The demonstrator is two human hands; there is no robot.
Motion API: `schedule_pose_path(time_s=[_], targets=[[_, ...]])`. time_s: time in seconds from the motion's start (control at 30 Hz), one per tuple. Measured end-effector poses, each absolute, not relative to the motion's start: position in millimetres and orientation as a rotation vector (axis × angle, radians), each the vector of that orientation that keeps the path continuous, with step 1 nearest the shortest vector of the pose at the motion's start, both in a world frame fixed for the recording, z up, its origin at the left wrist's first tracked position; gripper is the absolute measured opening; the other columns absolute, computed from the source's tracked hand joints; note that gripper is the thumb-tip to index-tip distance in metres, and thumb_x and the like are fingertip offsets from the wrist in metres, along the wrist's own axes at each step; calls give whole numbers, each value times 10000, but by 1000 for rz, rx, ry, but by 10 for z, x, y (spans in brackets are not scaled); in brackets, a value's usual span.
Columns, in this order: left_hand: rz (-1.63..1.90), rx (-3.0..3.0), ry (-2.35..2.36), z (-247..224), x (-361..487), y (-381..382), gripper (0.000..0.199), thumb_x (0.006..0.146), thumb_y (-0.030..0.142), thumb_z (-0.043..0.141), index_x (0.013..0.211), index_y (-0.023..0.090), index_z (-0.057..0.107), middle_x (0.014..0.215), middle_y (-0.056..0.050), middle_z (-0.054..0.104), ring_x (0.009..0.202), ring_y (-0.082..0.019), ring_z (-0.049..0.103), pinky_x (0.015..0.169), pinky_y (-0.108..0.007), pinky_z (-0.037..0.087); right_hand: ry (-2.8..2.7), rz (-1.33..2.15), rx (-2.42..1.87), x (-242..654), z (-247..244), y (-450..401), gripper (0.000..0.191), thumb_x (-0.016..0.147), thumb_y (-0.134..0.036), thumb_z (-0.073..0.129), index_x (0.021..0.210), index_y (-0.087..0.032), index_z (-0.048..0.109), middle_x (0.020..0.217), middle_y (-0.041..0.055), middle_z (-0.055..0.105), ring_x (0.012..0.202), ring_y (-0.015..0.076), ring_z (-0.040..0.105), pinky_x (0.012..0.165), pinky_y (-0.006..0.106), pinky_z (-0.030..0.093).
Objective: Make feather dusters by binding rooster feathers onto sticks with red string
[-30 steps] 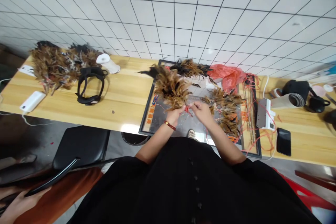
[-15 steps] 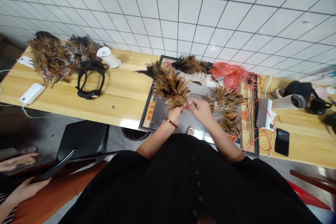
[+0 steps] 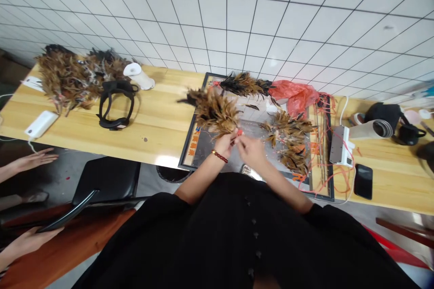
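Against a white tiled wall (image 3: 210, 31), at a wooden desk (image 3: 159, 122), gripping a bundle of brown feathers (image 3: 215, 110) by its base with the left hand (image 3: 224, 145), over a black-framed panel (image 3: 203, 151). Meeting the left fingertips with those of the right hand (image 3: 253, 150) beside a bit of red string (image 3: 240, 132), though too small and blurred to tell whether pinching it. Holding both hands together, left of more feathers (image 3: 294, 128) lying on the panel and a red plastic bag (image 3: 294, 95).

The held bundle (image 3: 217, 110) is formed of ruffled feathers. The tabletop (image 3: 162, 128) is seen as smooth, glossy wood.
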State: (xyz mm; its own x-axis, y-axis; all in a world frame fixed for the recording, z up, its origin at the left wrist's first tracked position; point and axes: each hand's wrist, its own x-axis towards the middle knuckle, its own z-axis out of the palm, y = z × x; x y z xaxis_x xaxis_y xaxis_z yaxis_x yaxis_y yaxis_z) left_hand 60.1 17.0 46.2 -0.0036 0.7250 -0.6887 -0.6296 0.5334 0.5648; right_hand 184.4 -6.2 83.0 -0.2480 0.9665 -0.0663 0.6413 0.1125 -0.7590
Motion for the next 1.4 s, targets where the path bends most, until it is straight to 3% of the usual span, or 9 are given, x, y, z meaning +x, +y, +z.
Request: schedule_pose_path(time_s=[0.17,0.33,0.53,0.77,0.97,1.03,1.13,1.23,1.4], targets=[[873,114,971,608,414,211,120,737,205,772,751,124,685,679,-27,660,628,-113,598,669,-265,487,-1819,1236,-1589,1863,545,-32,302,894,-353,450,683,-212,613,651,21,634,624,179,562,633,298,434],[1061,228,1175,499,543,105,254,590,103,839,795,137,692,797,-26,706,748,-134,638,733,-268,496,-1823,969,-1686,2138,737,349,296,892,-355,480,723,-179,648,693,43,647,682,179,572,658,284,389],[953,30,1108,536,572,252,177,764,255,758,749,120,644,672,-32,659,620,-110,611,667,-258,512,-2251,779,-1549,1741,774,-238,315,939,-323,421,912,-195,708,907,102,710,744,187,609,639,268,366],[937,69,954,631,448,145,130,858,257,662,856,129,644,733,-31,666,661,-111,635,712,-266,535,-1850,1199,-1582,2137,287,-73,345,891,-436,497,799,-183,714,630,11,640,585,146,539,600,244,379],[829,124,908,572,394,69,96,856,213,644,866,120,662,799,-65,697,763,-153,674,742,-300,541,-1843,1064,-1690,2325,373,267,347,804,-506,613,695,-183,676,612,5,613,570,131,492,586,252,342],[846,167,901,544,360,38,136,830,251,681,884,128,663,865,-75,712,740,-148,672,635,-255,514,-1841,1119,-1715,2332,357,305,379,752,-546,656,650,-182,646,554,-10,557,539,121,452,561,251,319],[933,247,954,479,334,-3,268,773,376,741,848,135,653,835,-67,708,611,-101,615,455,-186,361,-1724,1287,-1667,2285,280,270,444,718,-612,650,615,-182,606,531,-28,503,528,108,415,541,247,305],[960,330,1063,376,314,-21,364,720,459,766,750,120,638,702,-53,667,535,-75,556,413,-177,264,-1495,1473,-1626,2192,194,181,498,672,-673,651,616,-183,582,529,-43,473,507,90,374,519,242,298],[821,355,1155,170,291,-86,373,682,462,780,675,123,624,574,-33,610,474,-76,520,396,-182,229,-1147,1678,-1620,2003,122,87,531,556,-681,736,589,-186,547,497,-51,481,446,61,330,452,228,254]])
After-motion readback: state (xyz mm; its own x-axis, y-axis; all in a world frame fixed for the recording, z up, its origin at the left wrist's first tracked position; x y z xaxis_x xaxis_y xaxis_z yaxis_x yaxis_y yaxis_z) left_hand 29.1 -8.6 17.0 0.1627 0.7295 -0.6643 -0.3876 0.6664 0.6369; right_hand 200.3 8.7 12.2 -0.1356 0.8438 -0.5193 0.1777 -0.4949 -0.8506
